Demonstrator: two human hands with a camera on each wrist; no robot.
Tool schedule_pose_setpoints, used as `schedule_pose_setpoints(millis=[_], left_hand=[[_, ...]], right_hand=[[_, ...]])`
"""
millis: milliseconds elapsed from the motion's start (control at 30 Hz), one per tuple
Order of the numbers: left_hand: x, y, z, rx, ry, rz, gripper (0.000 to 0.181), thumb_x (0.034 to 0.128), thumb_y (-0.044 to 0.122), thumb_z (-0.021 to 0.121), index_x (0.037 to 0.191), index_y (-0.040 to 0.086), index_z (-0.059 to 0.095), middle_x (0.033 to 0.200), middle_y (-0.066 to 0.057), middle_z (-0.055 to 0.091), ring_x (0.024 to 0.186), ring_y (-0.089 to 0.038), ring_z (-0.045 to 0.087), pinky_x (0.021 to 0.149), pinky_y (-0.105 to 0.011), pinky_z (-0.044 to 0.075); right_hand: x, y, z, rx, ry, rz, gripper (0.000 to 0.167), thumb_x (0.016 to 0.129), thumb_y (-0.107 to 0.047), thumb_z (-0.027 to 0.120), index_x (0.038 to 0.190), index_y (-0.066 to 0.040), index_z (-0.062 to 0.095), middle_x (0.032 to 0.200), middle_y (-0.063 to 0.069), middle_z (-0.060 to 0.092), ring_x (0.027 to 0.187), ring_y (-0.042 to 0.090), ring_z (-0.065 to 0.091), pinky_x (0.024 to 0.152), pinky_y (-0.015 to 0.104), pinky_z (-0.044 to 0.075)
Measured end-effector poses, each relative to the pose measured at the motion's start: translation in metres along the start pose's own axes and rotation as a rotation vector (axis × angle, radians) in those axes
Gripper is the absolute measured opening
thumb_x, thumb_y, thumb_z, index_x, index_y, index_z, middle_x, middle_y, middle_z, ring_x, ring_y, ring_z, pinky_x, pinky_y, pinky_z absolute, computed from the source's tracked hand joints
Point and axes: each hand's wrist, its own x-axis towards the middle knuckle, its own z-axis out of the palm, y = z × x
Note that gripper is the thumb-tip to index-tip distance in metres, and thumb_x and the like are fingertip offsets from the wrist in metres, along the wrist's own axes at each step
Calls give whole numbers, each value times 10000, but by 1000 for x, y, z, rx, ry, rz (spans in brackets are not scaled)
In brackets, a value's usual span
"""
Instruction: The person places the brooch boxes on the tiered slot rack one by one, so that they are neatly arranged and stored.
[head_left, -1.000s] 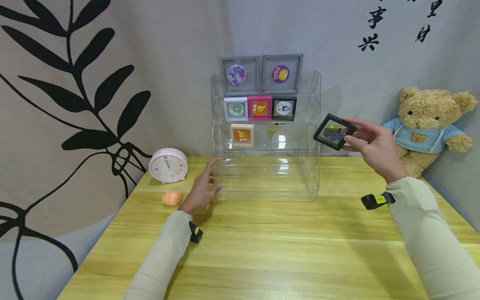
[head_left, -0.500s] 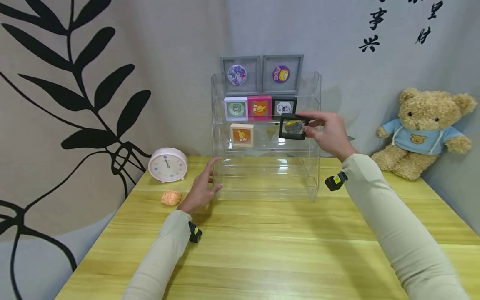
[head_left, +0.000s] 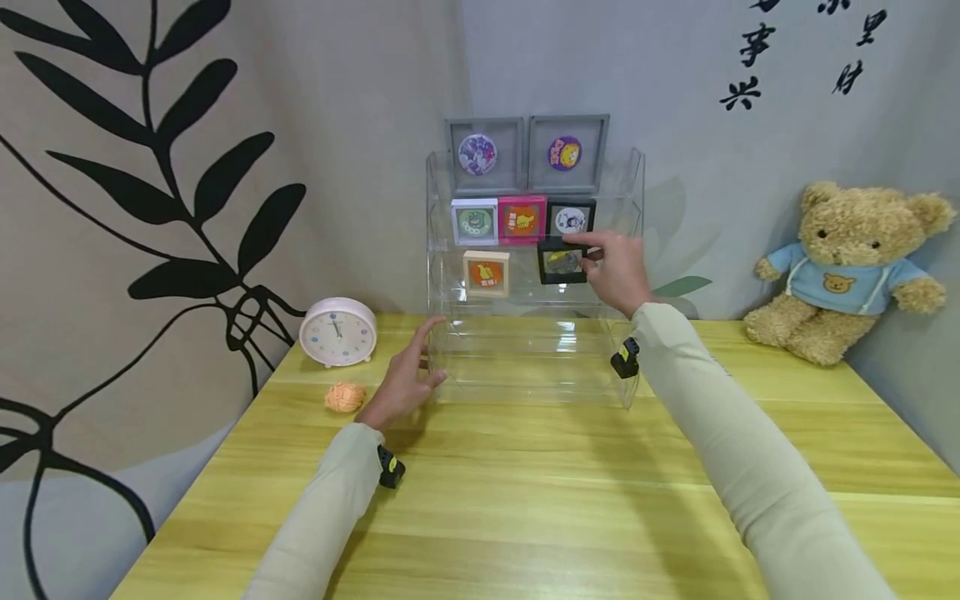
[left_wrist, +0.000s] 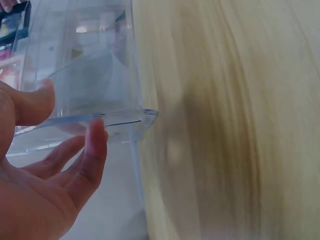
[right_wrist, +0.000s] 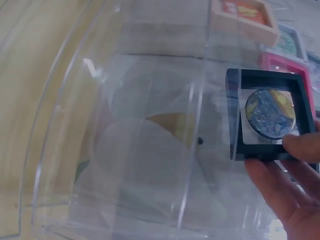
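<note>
My right hand (head_left: 621,271) pinches a small black display frame (right_wrist: 234,120) with a round blue and yellow badge (right_wrist: 270,114) inside it. The frame is upright at the right part of the third tier of a clear acrylic tiered rack (head_left: 534,387). In the right wrist view my thumb lies on its front and my fingers lie under it; whether it rests on the tier I cannot tell. My left hand (head_left: 401,379) holds the rack's left side panel (left_wrist: 75,120), thumb on one side of its edge and fingers on the other.
Two grey frames (head_left: 486,183) stand on the top tier. White (head_left: 456,221), pink (head_left: 522,200) and black (head_left: 551,218) frames stand below, then a cream frame (head_left: 486,292). A clock (head_left: 337,332) and orange yarn ball (head_left: 345,397) sit left, a teddy bear (head_left: 843,275) right.
My right hand has carried the black frame leftward from beside the rack to its third tier, turning it from tilted to upright. The left hand has stayed at the rack's side.
</note>
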Motion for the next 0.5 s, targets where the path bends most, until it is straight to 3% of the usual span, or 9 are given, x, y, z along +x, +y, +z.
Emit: schedule_pose_setpoints(millis=[233,500], left_hand=[[-3,4,-4,58,14,-3,916,924,70,692,1567,460,167,1438,-294,520,1273,-447,574,990,-620,538],[-13,7,-9,77,64,67,839,938,80,667,1598,319,206,1491,-292,472,1292,-474,560,943,-583,576]], right_hand=[[-3,5,9,-59,-22,-24,386,907,61,644,1250,-102,713,1260,230,663,1019,376,731,890,503,607],[-9,7,12,-75,6,-45,394,879,102,618,1232,-45,711,1169,257,668,999,403,725,845,492,626]])
